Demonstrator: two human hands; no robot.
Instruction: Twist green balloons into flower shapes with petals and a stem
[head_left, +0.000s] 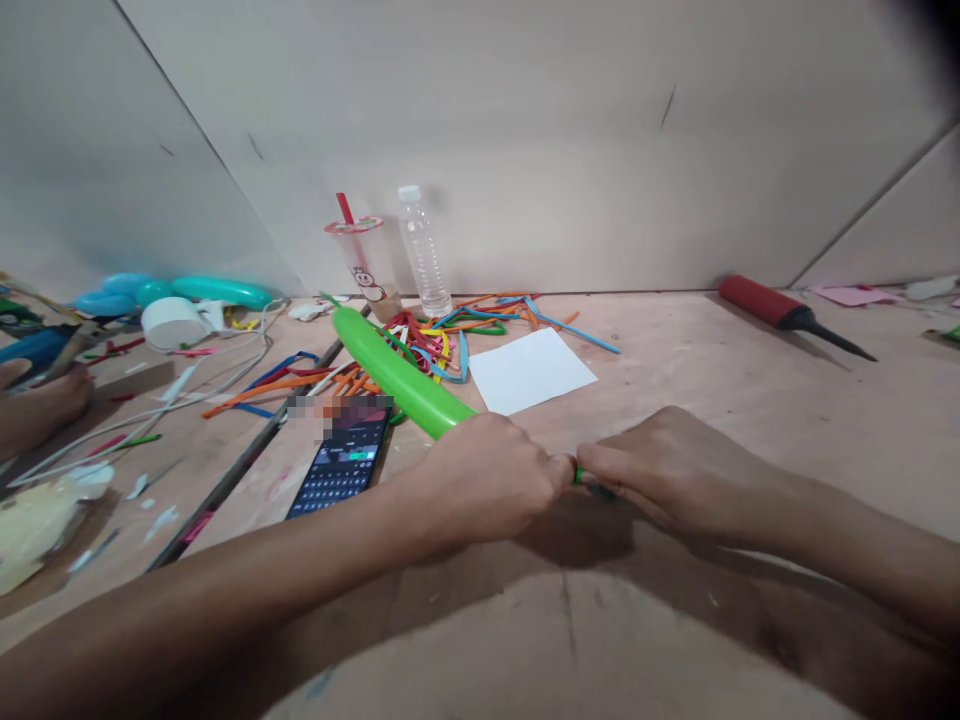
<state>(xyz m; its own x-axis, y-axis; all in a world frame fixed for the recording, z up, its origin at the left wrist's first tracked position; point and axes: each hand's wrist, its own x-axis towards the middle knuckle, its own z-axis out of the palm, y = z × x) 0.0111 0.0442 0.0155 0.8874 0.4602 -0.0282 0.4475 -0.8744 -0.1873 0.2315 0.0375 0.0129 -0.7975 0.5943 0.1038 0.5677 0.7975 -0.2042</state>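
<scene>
Left fingers (556,470) encircle green balloon (405,376), right fingers (602,460) its end

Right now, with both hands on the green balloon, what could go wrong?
If the left hand or right hand slips at the near end, the green balloon might lose air. Its far tip reaches toward the cup and bottle, so a swing could knock one over. The left forearm could also bump the phone beside it.

Muted light, broad soft shadows
</scene>
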